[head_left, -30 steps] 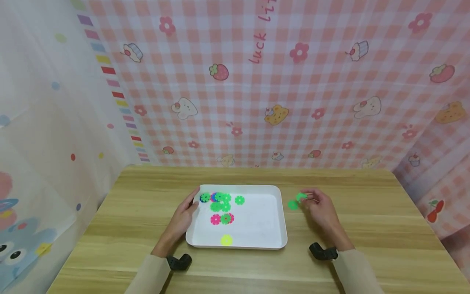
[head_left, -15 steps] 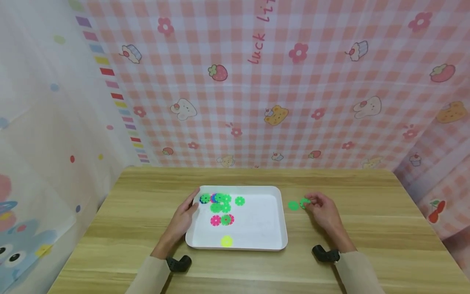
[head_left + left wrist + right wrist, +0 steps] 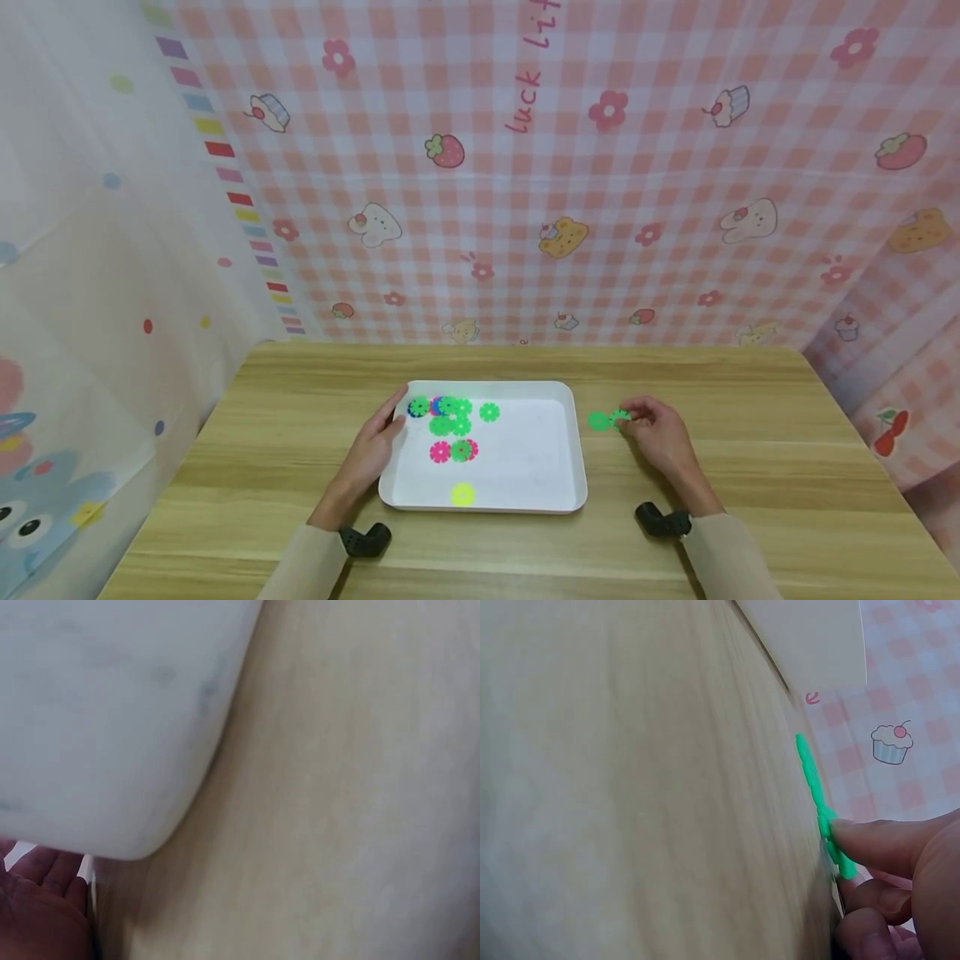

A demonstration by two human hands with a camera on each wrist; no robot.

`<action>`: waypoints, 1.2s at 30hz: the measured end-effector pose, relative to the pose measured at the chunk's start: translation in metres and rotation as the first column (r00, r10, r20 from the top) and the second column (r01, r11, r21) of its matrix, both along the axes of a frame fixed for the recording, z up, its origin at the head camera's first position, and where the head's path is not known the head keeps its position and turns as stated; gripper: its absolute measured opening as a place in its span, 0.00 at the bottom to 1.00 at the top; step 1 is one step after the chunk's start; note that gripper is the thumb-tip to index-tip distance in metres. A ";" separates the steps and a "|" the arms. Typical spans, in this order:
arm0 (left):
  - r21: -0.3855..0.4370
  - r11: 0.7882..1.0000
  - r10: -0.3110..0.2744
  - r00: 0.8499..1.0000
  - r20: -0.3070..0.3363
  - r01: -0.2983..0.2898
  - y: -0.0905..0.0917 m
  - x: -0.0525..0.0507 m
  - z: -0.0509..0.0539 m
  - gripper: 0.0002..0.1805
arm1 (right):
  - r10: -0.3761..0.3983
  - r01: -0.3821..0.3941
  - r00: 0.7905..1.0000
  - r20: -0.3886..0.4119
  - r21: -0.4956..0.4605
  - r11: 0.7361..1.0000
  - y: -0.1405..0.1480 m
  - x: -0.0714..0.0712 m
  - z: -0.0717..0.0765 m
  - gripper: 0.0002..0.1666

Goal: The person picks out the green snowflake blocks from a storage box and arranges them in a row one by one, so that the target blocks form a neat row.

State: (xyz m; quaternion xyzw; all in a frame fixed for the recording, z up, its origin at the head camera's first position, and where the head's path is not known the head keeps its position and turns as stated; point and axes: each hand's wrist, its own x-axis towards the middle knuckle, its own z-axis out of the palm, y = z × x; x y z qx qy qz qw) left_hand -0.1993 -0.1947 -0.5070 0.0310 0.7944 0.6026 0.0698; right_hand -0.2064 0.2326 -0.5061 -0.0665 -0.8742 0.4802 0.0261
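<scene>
In the head view, my left hand (image 3: 370, 450) grips the left side of a white tray (image 3: 525, 467), its thumb at the rim and its fingers along the outside. Just right of the tray, my right hand (image 3: 658, 435) pinches a green notched plastic disc (image 3: 618, 418) between thumb and fingers. A second green disc (image 3: 597, 421) lies on the table, its edge against or overlapping the held one. The right wrist view shows these green discs (image 3: 810, 774) nearly edge-on, with my thumb (image 3: 877, 838) pressed on the nearer one.
Several notched discs lie mostly in the tray's left half: a green group (image 3: 441, 425), a pink disc (image 3: 440, 452) and a yellow disc (image 3: 463, 495) by the front wall. The wooden table (image 3: 510, 558) ends at a pink checked cloth (image 3: 480, 192) behind.
My right hand has brought the pinched green disc down toward me, slightly right, then back left to the edge of the other disc. My left hand stays on the tray.
</scene>
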 end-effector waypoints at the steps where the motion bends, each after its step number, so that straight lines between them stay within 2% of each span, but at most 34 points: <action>1: -0.001 1.000 0.001 1.000 0.001 -0.001 0.000 0.000 0.000 0.28 | 0.000 0.000 1.000 0.000 -0.002 1.000 0.000 0.000 0.000 0.12; 13: -0.008 1.000 0.005 1.000 -0.010 -0.005 0.000 -0.001 -0.001 0.28 | 0.019 -0.019 1.000 0.010 0.011 1.000 0.002 -0.002 0.001 0.15; 18: -0.022 1.000 0.005 1.000 -0.019 -0.006 0.001 -0.002 -0.001 0.28 | 0.044 -0.044 0.999 -0.004 0.018 0.999 0.002 -0.005 0.006 0.15; 22: -0.022 1.000 0.004 1.000 -0.023 -0.004 0.000 -0.002 -0.001 0.28 | 0.086 -0.086 0.996 -0.001 0.013 0.996 -0.002 -0.008 0.017 0.17; 28: -0.012 1.000 0.002 1.000 -0.009 -0.002 0.000 -0.001 -0.001 0.28 | 0.166 -0.166 0.986 0.006 0.023 0.986 -0.016 -0.019 0.042 0.21; 33: -0.015 1.000 0.008 1.000 0.008 -0.008 0.000 -0.002 -0.001 0.28 | 0.256 -0.256 0.967 0.017 -0.003 0.967 -0.034 -0.028 0.062 0.21; 36: -0.016 1.000 0.010 1.000 0.026 -0.010 0.002 -0.001 0.003 0.28 | 0.299 -0.298 0.954 0.032 -0.030 0.954 -0.048 -0.031 0.069 0.18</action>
